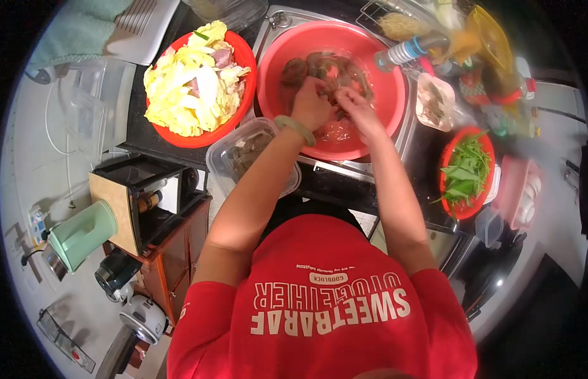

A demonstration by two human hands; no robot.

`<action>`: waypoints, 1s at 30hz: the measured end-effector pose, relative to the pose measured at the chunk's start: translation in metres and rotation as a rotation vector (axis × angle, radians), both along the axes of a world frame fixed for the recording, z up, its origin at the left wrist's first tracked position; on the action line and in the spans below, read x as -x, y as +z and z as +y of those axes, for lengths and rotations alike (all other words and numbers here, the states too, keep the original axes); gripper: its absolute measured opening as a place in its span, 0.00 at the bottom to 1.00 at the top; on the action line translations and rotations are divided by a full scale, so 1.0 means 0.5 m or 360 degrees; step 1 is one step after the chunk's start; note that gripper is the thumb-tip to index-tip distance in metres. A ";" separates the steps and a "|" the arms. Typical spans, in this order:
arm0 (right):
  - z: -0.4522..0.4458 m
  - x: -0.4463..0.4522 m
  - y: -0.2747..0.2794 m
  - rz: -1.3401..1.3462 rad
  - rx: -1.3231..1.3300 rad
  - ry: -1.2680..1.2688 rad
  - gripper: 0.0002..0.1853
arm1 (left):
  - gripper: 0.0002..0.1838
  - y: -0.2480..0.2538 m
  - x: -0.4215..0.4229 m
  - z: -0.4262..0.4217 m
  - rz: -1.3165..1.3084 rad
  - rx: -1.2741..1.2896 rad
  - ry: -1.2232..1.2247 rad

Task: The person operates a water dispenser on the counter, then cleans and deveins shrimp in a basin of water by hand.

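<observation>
- Fingers of my left hand (311,104) and right hand (360,114): curled inward and close together inside the basin (270,76), tips pointing down. Whether they grasp a piece or merely touch one, I cannot tell; my own hands and the wet surface mask the contact.
- Location of workpiece: the shrimp (348,66), as I judge the dark pieces to be, lie in a loose heap in the basin, mostly beyond my fingers. Water shows around them. The basin sits over the sink (267,39).
- Weight: I rate each piece as light; one hand should carry it.
- Stiffness: I expect a thin, springy shell over soft flesh. Legs and feelers would snap readily.
- Surface: wet, therefore probably slippery. I would apply a firm pinch, without crushing.
- Hold point: I would grip the thickest part of the body, thumb on one flank and forefinger on the other. Avoid lifting by the legs; treat the head end as possibly sharp.
- Adjacent item: a clear tub (219,165), near my left forearm, contains similar dark pieces. Keep the forearm clear of its rim.
</observation>
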State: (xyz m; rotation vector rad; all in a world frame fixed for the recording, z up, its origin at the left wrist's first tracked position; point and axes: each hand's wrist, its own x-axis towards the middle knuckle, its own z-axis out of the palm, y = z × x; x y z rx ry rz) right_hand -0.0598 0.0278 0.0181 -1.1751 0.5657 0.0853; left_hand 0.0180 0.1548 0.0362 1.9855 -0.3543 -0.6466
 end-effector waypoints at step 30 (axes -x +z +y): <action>-0.004 -0.001 0.075 0.0205 -0.0019 -0.0079 0.11 | 0.15 0.144 0.042 0.212 0.0176 0.0359 0.0188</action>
